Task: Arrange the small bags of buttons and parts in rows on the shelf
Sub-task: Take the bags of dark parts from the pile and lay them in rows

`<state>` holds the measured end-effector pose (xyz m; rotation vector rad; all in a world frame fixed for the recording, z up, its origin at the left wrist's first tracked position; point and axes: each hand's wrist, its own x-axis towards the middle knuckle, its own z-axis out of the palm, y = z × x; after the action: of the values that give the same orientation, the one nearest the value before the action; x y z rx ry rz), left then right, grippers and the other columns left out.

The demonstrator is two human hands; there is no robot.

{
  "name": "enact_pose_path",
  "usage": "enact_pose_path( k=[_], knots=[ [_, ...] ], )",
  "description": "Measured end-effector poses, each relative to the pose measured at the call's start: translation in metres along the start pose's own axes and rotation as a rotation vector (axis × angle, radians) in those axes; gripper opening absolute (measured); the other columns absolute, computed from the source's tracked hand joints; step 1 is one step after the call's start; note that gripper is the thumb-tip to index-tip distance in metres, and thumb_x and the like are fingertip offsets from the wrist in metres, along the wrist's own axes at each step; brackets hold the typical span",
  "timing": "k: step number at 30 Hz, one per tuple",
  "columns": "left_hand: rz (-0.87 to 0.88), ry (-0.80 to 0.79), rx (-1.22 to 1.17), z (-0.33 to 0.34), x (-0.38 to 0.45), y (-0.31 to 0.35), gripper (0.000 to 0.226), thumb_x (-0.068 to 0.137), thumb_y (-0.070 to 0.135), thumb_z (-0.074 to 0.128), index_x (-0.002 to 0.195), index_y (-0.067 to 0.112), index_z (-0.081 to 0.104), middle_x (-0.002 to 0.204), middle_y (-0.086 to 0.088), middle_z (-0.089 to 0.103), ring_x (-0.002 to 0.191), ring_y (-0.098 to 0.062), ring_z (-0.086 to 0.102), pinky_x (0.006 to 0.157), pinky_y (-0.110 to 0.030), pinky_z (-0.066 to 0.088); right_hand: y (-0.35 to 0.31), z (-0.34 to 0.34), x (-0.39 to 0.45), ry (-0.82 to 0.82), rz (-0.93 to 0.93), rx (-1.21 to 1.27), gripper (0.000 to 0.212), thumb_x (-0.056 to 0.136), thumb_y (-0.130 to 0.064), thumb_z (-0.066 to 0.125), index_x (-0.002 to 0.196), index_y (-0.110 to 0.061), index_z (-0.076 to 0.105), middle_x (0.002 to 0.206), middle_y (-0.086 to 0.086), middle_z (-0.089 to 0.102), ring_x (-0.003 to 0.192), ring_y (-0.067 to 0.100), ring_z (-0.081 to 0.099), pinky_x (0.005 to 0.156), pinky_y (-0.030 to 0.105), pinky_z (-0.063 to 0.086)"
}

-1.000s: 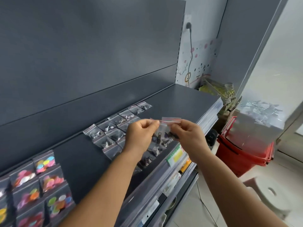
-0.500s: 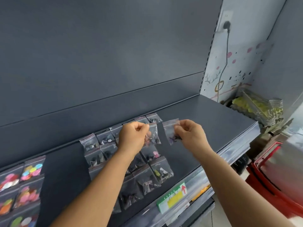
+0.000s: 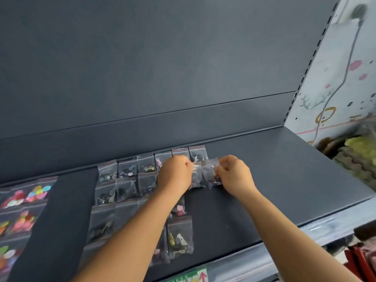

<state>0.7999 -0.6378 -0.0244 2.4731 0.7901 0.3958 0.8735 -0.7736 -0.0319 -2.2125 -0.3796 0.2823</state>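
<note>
Small clear bags of dark metal parts [image 3: 126, 181] lie in rows on the dark grey shelf [image 3: 274, 180]. My left hand [image 3: 175, 174] pinches one small bag [image 3: 196, 178] at its top edge, in the second row from the back. My right hand [image 3: 234, 176] pinches another small bag [image 3: 210, 174] just right of it, at the right end of the rows. Both bags hang low over the shelf, overlapping slightly; whether they touch it I cannot tell. My forearms hide part of the nearer rows.
Bags of coloured buttons [image 3: 24, 204] fill the shelf's left end. Bare shelf stretches right of my right hand. A pile of packets [image 3: 358, 155] sits beyond the right end, and a red basket [image 3: 360, 259] stands below. A price label [image 3: 191, 277] marks the front rail.
Both hands have moved down and back toward the shelf with their bags, from chest height to the second row. My view has swung left and closer to the shelf.
</note>
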Motion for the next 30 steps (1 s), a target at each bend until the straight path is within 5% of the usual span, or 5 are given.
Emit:
enact_pose_path(
  k=[6,10,17,25,30],
  knots=[
    [0.171,0.059,0.178,-0.001,-0.006,-0.008,0.026,0.093,0.023,0.052,0.115,0.016,0.063,0.114,-0.003,0.060,0.110,-0.024,0.046,0.090,-0.035,0.039,0.006,-0.011,0.002,-0.013,-0.253,-0.235,0.033,0.085,-0.016,0.058,0.117,-0.021,0.059,0.111,0.003,0.054,0.103,0.026,0.052,0.080,0.031,0.043],
    [0.333,-0.089,0.201,0.005,-0.024,-0.006,0.024,0.095,0.019,0.048,0.109,0.014,0.067,0.114,0.001,0.063,0.109,-0.019,0.047,0.089,-0.037,0.044,0.012,-0.012,-0.001,-0.166,-0.399,-0.376,0.021,0.085,-0.016,0.060,0.103,-0.023,0.070,0.110,0.002,0.060,0.104,0.026,0.050,0.089,0.032,0.041],
    [0.265,-0.113,0.344,0.004,-0.029,-0.008,0.014,0.091,0.010,0.049,0.098,0.015,0.061,0.105,0.002,0.060,0.099,-0.021,0.052,0.073,-0.037,0.049,0.010,0.002,0.001,-0.136,-0.509,-0.323,0.013,0.081,-0.006,0.060,0.082,-0.011,0.072,0.085,0.003,0.067,0.088,0.022,0.054,0.083,0.027,0.036],
    [0.262,-0.126,0.300,0.002,-0.027,-0.009,0.020,0.096,0.024,0.048,0.107,0.013,0.061,0.111,0.001,0.059,0.103,-0.022,0.054,0.078,-0.036,0.048,0.007,0.011,0.008,-0.138,-0.511,-0.347,0.010,0.082,-0.011,0.060,0.081,-0.013,0.070,0.087,0.002,0.064,0.091,0.023,0.053,0.078,0.020,0.026],
    [0.247,-0.135,0.306,0.002,-0.023,-0.008,0.019,0.094,0.018,0.049,0.107,0.012,0.061,0.111,-0.001,0.059,0.100,-0.023,0.056,0.077,-0.037,0.049,0.004,0.010,0.010,-0.157,-0.498,-0.364,0.009,0.083,-0.013,0.060,0.082,-0.013,0.070,0.092,0.004,0.064,0.093,0.026,0.053,0.080,0.026,0.034]
  ],
)
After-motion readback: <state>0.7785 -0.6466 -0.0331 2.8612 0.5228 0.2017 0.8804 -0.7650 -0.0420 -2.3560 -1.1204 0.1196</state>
